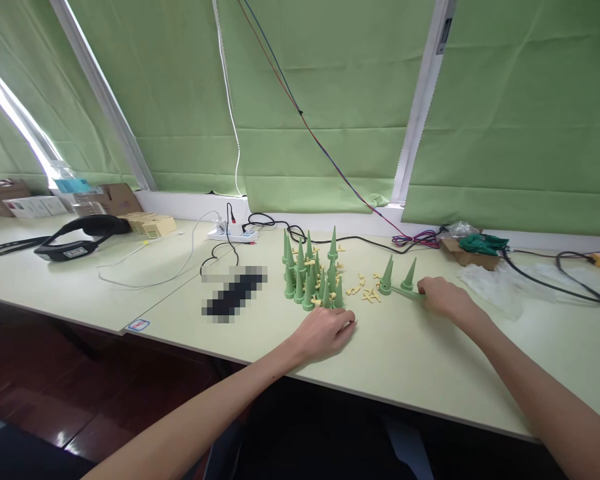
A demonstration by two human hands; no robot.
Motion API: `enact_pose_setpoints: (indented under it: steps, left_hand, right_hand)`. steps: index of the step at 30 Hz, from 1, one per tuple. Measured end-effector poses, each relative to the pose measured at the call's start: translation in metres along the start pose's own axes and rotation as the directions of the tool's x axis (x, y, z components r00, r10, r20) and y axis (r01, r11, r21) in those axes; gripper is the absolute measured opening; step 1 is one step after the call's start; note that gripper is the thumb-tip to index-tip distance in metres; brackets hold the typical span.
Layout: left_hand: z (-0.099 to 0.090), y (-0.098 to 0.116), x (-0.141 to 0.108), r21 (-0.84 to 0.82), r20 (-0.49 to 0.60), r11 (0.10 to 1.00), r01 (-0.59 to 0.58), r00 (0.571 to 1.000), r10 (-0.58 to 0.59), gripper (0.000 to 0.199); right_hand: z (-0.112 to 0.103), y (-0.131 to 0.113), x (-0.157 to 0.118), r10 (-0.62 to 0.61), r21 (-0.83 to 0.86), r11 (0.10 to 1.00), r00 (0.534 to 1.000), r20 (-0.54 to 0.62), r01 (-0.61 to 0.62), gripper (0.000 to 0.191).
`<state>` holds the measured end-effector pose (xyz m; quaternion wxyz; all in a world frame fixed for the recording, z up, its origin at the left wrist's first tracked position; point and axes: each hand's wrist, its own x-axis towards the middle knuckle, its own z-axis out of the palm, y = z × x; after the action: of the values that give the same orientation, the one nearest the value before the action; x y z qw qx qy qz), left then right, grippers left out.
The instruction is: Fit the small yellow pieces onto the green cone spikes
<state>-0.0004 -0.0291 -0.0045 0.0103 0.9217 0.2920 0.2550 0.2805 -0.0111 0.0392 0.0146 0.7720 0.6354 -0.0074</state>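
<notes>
My right hand [443, 298] is closed around one end of a green cone [406, 293] that lies tilted low over the table. Right by it stand two more upright cones, a nearer green cone [387, 279] and another green cone [409, 275]. My left hand [326, 331] rests on the table with its fingers curled together; whatever they hold, if anything, is hidden. Just beyond that hand is a cluster of green cones [300, 270], several with small yellow pegs sticking out. Loose yellow branched pieces [371, 295] lie between the cluster and my right hand.
Behind the cones run black cables [340, 240] and a white power strip [233, 232]. A blurred dark object [235, 293] lies left of the cluster. To the right are clear plastic bags [500, 283] and a small cardboard box [470, 253]. A black headset [80, 240] sits far left.
</notes>
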Motion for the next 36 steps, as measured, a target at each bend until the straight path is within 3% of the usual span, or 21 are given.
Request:
enact_pose_setpoints:
  steps: [6,9,11,14,18,22,25,28,33,36]
  left_hand:
    - [-0.001,0.001,0.0,-0.036,-0.009,0.999,0.026,1.0,-0.027,0.027]
    - [-0.002,0.001,0.001,-0.076,-0.023,0.996,0.048,0.999,-0.049,0.029]
    - [-0.003,0.0,0.001,-0.122,-0.035,0.99,0.074,0.996,-0.079,0.03]
    - [-0.005,-0.001,0.0,-0.193,-0.075,0.973,0.13,0.986,-0.146,0.03]
    - [-0.005,-0.004,-0.003,-0.262,-0.213,0.95,0.168,0.95,-0.227,0.027]
    - [-0.003,-0.007,-0.004,-0.332,-0.294,0.929,0.166,0.917,-0.269,0.023]
    - [0.0,-0.008,-0.003,-0.301,-0.292,0.938,0.172,0.92,-0.263,0.026]
    - [0.002,-0.008,-0.001,-0.254,-0.291,0.945,0.207,0.915,-0.279,0.037]
    - [0.0,-0.006,0.001,-0.278,-0.252,0.933,0.228,0.92,-0.299,0.034]
    - [-0.001,-0.005,0.001,-0.291,-0.24,0.927,0.238,0.92,-0.311,0.031]
  right_hand:
    - [-0.021,-0.001,-0.023,0.042,-0.027,0.999,0.987,-0.154,-0.046,0.007]
    - [-0.026,-0.012,-0.029,-0.001,0.044,0.999,0.927,-0.375,0.019,0.007]
    - [-0.025,-0.027,-0.03,-0.078,0.148,0.973,0.855,-0.513,0.178,0.008]
    - [-0.019,-0.056,-0.032,-0.205,0.347,0.8,0.767,-0.608,0.489,0.012]
    - [-0.002,-0.088,-0.04,-0.285,0.406,0.591,0.651,-0.704,0.697,0.015]
    - [0.022,-0.097,-0.046,-0.434,0.348,0.43,0.528,-0.73,0.833,0.009]
    - [0.035,-0.097,-0.047,-0.49,0.367,0.37,0.515,-0.703,0.854,0.006]
    - [0.042,-0.098,-0.046,-0.5,0.41,0.354,0.541,-0.676,0.841,0.008]
    - [0.041,-0.1,-0.044,-0.525,0.459,0.377,0.593,-0.611,0.805,0.01]
    - [0.033,-0.094,-0.043,-0.617,0.456,0.346,0.565,-0.547,0.82,0.016]
